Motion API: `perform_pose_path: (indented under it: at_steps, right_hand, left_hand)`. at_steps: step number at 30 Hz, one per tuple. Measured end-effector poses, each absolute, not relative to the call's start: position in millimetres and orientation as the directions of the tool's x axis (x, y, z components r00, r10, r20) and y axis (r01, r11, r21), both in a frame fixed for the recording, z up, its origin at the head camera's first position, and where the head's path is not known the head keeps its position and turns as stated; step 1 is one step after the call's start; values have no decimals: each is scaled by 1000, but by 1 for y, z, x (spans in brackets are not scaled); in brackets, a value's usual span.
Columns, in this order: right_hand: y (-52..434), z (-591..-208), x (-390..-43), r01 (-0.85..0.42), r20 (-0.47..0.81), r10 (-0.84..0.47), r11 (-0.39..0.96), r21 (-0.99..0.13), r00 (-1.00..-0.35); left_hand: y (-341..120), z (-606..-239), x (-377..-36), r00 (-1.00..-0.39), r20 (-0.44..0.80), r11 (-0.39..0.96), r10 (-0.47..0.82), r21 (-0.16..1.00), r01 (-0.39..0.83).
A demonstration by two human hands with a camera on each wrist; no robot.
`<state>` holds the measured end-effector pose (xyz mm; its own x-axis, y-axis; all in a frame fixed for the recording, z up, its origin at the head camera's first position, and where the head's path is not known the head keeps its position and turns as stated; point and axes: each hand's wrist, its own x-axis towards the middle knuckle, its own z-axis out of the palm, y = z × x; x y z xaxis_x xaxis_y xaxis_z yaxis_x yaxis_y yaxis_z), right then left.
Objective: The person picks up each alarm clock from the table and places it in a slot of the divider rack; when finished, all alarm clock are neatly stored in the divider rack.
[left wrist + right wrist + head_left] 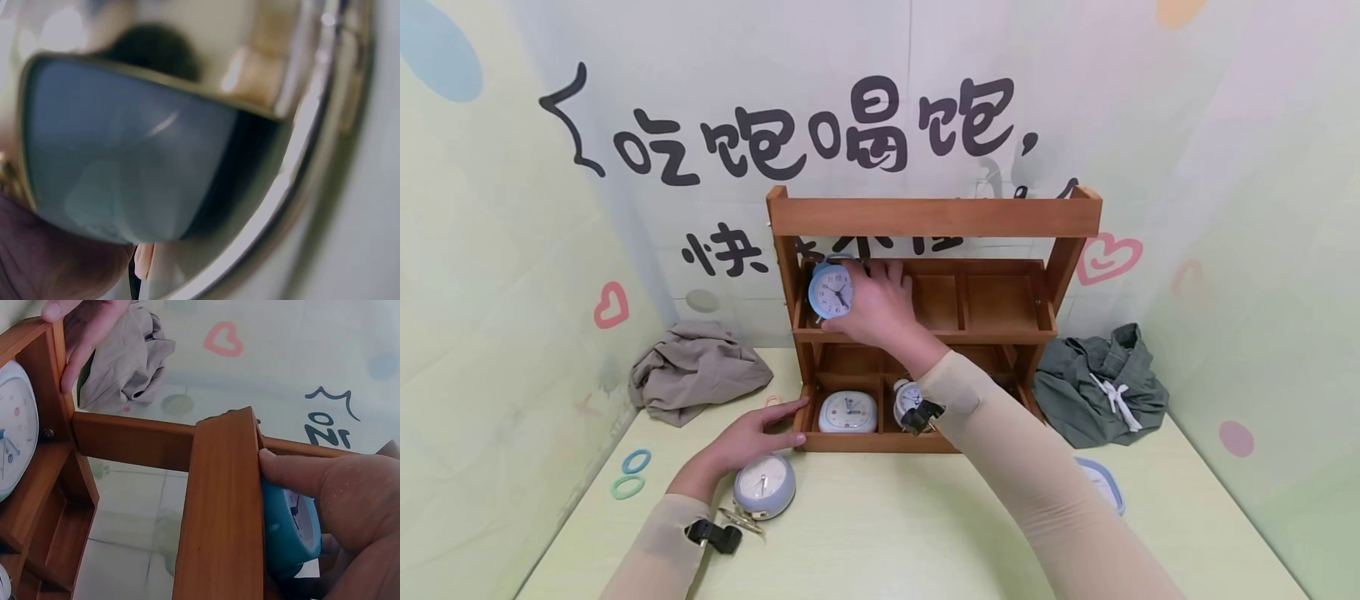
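Right grip (880,304) holds round blue clock (831,292) at brown wooden rack (936,218); left grip (751,438), wide, touches it. Two pale clocks (847,412) shelved; round lavender clock (765,486) seemingly outstanding.

1. Rack (936,218) — smooth wood, faint sheen.
2. Blue alarm clock (832,292): smooth, plastic-looking.
3. Grey-brown cloth (696,371): matt, wrinkled.
4. Dark green cloth (1093,392): matt, creased.
5. Gold-rimmed object (156,156) — glossy, metallic, mirror-like.
6. Tabletop (880,525): smooth.

Left sleeve (651,550), plain beige, a blocky black fitting (722,537) by the cuff; across to the right sleeve (1037,475), beige again, lightly creased, sporting a matching black mount (922,417).
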<state>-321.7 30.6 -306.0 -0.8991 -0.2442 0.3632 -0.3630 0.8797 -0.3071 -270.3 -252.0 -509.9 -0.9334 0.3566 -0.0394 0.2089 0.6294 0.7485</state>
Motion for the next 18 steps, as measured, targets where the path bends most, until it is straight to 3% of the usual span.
perform_pose_path:
  at_steps: [18]
  right_hand:
    - [36,-318,-321,-375,374,-254,879,-295,-892]
  left_hand:
    - [-252,-510,-270,-932,-36,636,360,740,217]
